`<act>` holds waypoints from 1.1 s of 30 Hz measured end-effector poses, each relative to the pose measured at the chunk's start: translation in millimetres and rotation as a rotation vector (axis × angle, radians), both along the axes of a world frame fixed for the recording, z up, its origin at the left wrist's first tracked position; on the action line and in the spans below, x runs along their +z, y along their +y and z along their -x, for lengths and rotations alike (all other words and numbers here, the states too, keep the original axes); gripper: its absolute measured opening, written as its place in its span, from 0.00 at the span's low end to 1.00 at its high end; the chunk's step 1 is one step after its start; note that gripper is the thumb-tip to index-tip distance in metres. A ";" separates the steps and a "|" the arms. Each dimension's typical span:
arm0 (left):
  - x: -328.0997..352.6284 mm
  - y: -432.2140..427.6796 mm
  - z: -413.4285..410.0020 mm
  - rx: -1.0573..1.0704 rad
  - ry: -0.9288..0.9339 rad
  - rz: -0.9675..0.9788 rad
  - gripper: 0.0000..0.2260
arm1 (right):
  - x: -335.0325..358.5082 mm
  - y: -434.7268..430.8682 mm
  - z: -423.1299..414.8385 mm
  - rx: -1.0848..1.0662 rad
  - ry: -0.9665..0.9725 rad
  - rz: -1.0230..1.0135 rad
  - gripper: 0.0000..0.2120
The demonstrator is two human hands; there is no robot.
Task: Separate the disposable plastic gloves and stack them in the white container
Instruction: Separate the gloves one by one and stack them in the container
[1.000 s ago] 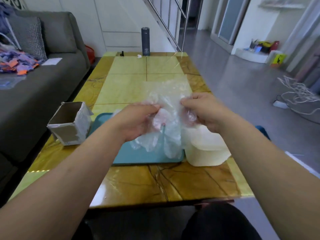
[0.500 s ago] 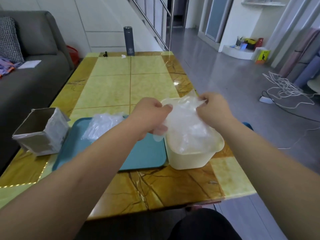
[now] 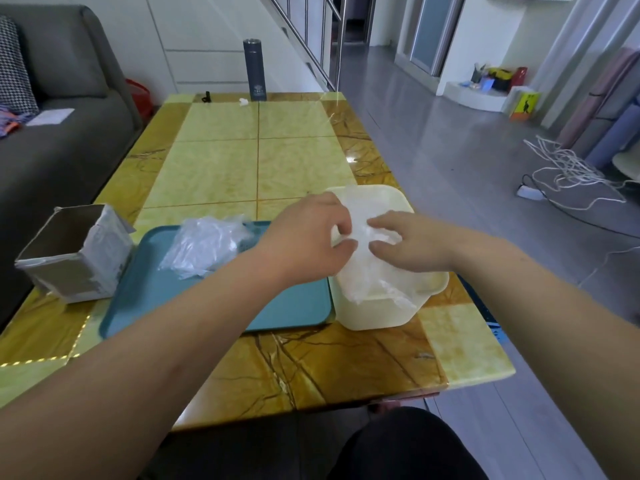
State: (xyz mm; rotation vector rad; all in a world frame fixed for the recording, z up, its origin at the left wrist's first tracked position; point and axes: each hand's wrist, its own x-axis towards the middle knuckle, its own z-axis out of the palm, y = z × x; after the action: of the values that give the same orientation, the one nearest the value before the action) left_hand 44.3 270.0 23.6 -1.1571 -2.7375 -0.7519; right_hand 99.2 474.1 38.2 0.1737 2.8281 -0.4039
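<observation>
Plastic glove (image 3: 364, 271) lengthwise in white container (image 3: 379, 315)

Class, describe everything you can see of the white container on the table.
The white container is an off-white, plastic-looking tub with rounded corners and a lipped rim. It stands upright and open on the table, beside the teal tray. Clear gloves lie in it; the left hand pinches them and the right hand presses them.

We see soft, even daylight, brightest at the far right. Small glare spots sit on the glossy table (image 3: 221, 168) near its far right edge. Shadows are faint, and wide-angle distortion bends the frame edges.
</observation>
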 end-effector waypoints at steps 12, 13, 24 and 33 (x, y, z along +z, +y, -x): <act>13.7 64.6 -5.9 -0.069 -0.260 0.978 0.24 | -50.2 -12.7 42.8 -0.065 -0.172 -0.009 0.23; 13.0 65.9 -5.3 -0.076 -0.271 0.974 0.25 | -51.9 -12.5 44.4 -0.076 -0.173 -0.006 0.21; -18.1 -28.4 -5.3 -0.016 -0.113 -0.152 0.11 | -5.5 -34.3 46.6 -0.198 0.272 -0.143 0.10; -96.1 -157.4 36.6 0.399 -0.265 0.407 0.22 | -42.1 -188.6 46.5 -0.095 0.468 0.528 0.10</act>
State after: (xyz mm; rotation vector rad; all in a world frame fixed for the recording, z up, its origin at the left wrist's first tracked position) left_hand 7.7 112.6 -72.5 -0.5378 -3.2980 -0.3244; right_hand 52.6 285.5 -3.9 0.1120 3.0246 -1.3421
